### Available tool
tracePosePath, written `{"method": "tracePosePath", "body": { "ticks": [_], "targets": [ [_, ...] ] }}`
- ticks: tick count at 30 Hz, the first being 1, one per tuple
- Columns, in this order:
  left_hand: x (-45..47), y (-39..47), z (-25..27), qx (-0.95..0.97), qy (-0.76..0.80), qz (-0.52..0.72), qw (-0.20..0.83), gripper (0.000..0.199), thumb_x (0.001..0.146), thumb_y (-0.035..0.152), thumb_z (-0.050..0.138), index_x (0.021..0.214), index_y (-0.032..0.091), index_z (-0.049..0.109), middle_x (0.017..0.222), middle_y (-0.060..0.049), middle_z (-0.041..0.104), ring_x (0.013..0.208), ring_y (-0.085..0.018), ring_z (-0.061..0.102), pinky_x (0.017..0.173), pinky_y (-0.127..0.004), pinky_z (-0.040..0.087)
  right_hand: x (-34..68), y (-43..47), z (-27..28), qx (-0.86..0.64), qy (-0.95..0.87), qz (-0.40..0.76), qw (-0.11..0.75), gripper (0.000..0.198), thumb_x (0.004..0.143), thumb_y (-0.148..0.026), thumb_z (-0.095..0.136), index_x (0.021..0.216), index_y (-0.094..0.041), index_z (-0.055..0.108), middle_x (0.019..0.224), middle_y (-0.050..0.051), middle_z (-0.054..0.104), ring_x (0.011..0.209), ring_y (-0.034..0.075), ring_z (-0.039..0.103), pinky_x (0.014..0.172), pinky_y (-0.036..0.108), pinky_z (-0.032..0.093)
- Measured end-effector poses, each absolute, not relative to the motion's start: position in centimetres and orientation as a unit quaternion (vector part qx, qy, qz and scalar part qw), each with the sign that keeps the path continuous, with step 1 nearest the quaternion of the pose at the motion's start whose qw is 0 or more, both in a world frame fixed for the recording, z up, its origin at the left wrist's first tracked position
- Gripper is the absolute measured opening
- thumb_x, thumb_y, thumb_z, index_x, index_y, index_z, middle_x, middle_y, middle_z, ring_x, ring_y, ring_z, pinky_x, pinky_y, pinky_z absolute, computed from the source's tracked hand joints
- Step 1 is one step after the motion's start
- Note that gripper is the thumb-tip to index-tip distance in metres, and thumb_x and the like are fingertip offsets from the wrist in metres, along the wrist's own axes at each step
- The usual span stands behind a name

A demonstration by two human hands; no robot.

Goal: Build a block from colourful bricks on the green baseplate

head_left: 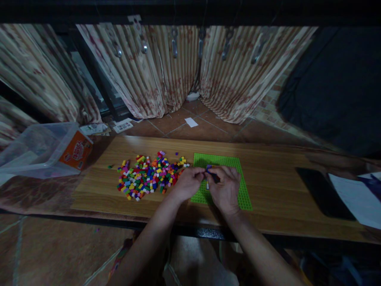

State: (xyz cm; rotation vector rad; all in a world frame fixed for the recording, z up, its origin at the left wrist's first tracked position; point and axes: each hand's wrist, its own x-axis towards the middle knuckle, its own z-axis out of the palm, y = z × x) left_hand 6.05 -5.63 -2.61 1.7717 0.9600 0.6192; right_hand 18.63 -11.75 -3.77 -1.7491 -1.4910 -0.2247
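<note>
Over the green studded baseplate (244, 196), my two hands meet with their fingertips close together. My right hand (225, 186) is closed in a pinch around a small dark blue building brick (207, 170). From the left, my left hand (188, 183) reaches to the same spot, thumb and fingers pressed together; what lies between them is too small to make out. A purple piece and a white piece (207, 186) show beside the right fingers, partly covered. Left of the baseplate a pile of loose coloured bricks (145, 176) spreads over the wooden tabletop (276, 182).
A clear plastic bin (44, 159) with an orange label stands at the left end. A dark flat object (323, 192) and white paper (354, 198) lie at the right. Stray bricks sit around the pile. Curtains (178, 71) hang behind the table.
</note>
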Motion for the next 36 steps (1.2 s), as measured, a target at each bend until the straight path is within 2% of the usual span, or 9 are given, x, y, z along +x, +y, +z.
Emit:
{"method": "tracePosePath", "body": {
  "ticks": [5, 12, 15, 26, 36],
  "targets": [
    [6.0, -6.1, -1.8, 0.786, 0.415, 0.210, 0.406, 0.033, 0.089, 0.017, 0.042, 0.105, 0.018, 0.071, 0.106, -0.004, 0.074, 0.097, -0.017, 0.067, 0.091, -0.029, 0.051, 18.4, -12.0, -3.8, -0.707, -0.587, -0.082, 0.386, 0.008, 0.083, -0.030, 0.067, 0.083, -0.024, 0.072, 0.091, 0.004, 0.071, 0.089, 0.024, 0.054, 0.080, 0.038, 0.037],
    [6.7, -7.4, -1.6, 0.850, 0.436, 0.161, 0.247, 0.031, 0.092, 0.017, 0.039, 0.106, 0.018, 0.066, 0.100, -0.008, 0.071, 0.091, -0.020, 0.067, 0.083, -0.030, 0.052, 19.5, -12.2, -3.6, -0.708, -0.583, -0.039, 0.396, 0.017, 0.086, -0.034, 0.062, 0.085, -0.022, 0.073, 0.094, 0.006, 0.069, 0.091, 0.024, 0.056, 0.084, 0.040, 0.039],
    [6.8, -7.7, -1.8, 0.858, 0.436, 0.167, 0.213, 0.031, 0.093, 0.018, 0.037, 0.109, 0.018, 0.064, 0.100, -0.008, 0.070, 0.090, -0.020, 0.066, 0.082, -0.030, 0.052, 20.1, -12.2, -3.6, -0.707, -0.572, -0.024, 0.414, 0.019, 0.087, -0.035, 0.060, 0.085, -0.021, 0.073, 0.095, 0.007, 0.068, 0.091, 0.023, 0.056, 0.085, 0.041, 0.041],
    [6.8, -7.7, -2.3, 0.839, 0.429, 0.233, 0.240, 0.032, 0.094, 0.020, 0.040, 0.115, 0.019, 0.063, 0.107, -0.008, 0.071, 0.097, -0.020, 0.066, 0.087, -0.031, 0.052, 19.8, -12.3, -3.6, -0.695, -0.608, -0.038, 0.382, 0.017, 0.086, -0.029, 0.058, 0.087, -0.025, 0.074, 0.101, 0.006, 0.067, 0.098, 0.024, 0.054, 0.088, 0.042, 0.038],
    [7.7, -7.8, -1.8, 0.794, 0.486, 0.231, 0.283, 0.026, 0.092, 0.024, 0.048, 0.101, 0.019, 0.072, 0.099, -0.007, 0.075, 0.091, -0.020, 0.070, 0.084, -0.030, 0.051, 20.3, -12.0, -3.4, -0.703, -0.570, 0.013, 0.426, 0.018, 0.086, -0.030, 0.057, 0.089, -0.022, 0.073, 0.099, 0.008, 0.067, 0.098, 0.025, 0.058, 0.090, 0.043, 0.042]
  ]
}}
